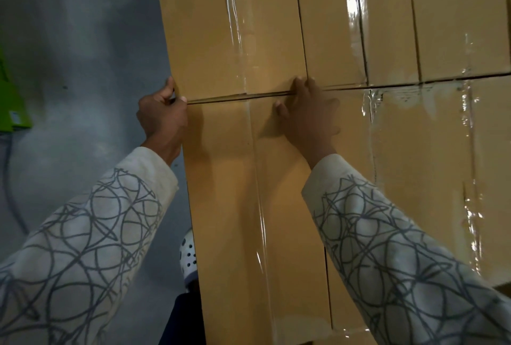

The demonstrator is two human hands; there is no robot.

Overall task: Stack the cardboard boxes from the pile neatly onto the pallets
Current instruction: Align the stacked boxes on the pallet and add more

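Cardboard boxes (276, 40): uniform tan-yellow on every visible face. Tape (235, 26) along the seams: clear and glossy, with white glare streaks. Left sleeve (83, 234) and right sleeve (401, 248): cream ground, grey line pattern of overlapping circles and loops; cuffs plain cream. Floor (83, 40): mottled grey. Object (13, 101) at left edge: bright green. Shoe (188, 256): white, dotted with dark holes. Trouser leg (179, 322): dark navy.

Head view, single: worn wide-angle camera, facing forward and steeply down, close on stacked cardboard boxes (276, 178) filling centre and right; grey floor (83, 40) at left.
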